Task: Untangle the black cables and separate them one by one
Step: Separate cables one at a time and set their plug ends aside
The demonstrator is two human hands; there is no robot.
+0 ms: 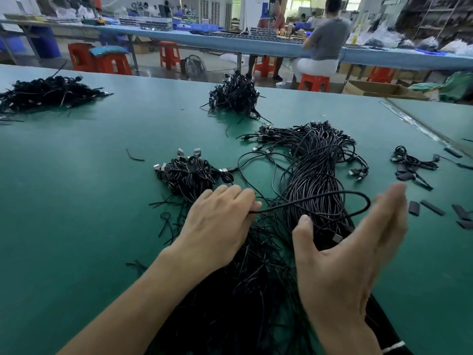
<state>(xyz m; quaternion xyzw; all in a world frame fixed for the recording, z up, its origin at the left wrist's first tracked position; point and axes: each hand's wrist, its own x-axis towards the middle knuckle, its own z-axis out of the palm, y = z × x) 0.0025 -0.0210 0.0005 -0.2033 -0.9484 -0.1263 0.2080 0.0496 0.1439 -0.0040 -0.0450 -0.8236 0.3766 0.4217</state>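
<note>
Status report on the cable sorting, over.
Left hand pinching one black cable, looped above the big bundle. Right hand open, blurred, gripping nothing. Loose ties by left hand.

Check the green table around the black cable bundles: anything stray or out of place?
Yes. Short flat black strips lie scattered on the green table at the right, apart from the big black cable bundle. One thin black offcut lies alone left of the small coiled cable pile.
</note>
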